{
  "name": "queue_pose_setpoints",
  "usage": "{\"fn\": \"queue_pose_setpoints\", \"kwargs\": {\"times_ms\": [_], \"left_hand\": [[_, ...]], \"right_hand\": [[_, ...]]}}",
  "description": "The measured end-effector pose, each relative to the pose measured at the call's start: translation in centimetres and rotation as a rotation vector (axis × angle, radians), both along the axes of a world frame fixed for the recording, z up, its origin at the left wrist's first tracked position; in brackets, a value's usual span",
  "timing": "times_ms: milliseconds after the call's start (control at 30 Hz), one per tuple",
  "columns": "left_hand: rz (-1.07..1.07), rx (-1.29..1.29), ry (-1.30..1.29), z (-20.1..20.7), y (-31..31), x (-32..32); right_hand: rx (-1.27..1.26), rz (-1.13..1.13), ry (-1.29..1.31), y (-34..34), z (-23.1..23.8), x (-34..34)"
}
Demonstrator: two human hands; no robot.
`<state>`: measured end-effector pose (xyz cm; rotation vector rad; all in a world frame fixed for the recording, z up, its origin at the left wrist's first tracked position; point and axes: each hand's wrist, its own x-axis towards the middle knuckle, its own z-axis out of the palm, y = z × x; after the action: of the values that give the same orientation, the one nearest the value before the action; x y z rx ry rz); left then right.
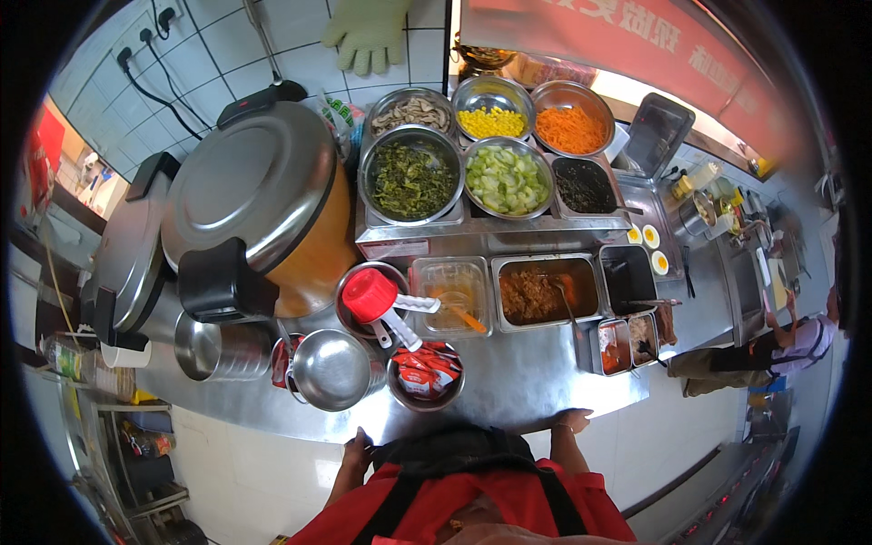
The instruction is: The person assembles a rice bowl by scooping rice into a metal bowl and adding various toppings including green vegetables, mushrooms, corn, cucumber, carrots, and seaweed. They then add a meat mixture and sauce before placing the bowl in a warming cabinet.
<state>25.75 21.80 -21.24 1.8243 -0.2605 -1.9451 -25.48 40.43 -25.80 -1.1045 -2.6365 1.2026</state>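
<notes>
At the front edge of the steel counter [509, 400], my left hand [358, 449] rests near a steel bowl of red packets [427, 371]. Its fingers are small and dark here, so their pose is unclear. My right hand [570, 421] lies against the same edge farther right, fingers stretched out, holding nothing. Closest to it are small steel tubs, one with orange-red sauce [614, 347]. Beyond my hands stand an empty steel pot [331, 368], a bowl with a red measuring cup [370, 294], a clear tub with an orange-handled utensil [451, 295] and a pan of brown minced food [536, 292].
Large lidded cookers [250, 186] crowd the left. A raised rack holds bowls of leafy greens [411, 180], sliced cucumber [507, 177], corn [491, 121], shredded carrot [569, 129] and mushrooms [411, 113]. Halved eggs [650, 236] lie on a tray. Another person [772, 350] stands at right.
</notes>
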Motion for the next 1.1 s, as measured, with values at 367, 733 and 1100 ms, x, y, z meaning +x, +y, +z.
{"fn": "queue_pose_setpoints", "kwargs": {"times_ms": [367, 733, 1100], "left_hand": [[-0.025, -0.046, -0.073, 0.1, -0.5, -0.6], [-0.195, -0.052, -0.210, 3.2, -0.8, -1.6], [-0.280, -0.073, -0.197, 1.7, -0.4, -0.2]], "right_hand": [[0.049, 0.026, 0.020, 0.0, -0.4, 0.1], [0.062, 0.052, 0.054, -0.6, 0.2, 0.5], [0.047, 0.047, 0.036, -1.6, 2.5, 1.0]]}}
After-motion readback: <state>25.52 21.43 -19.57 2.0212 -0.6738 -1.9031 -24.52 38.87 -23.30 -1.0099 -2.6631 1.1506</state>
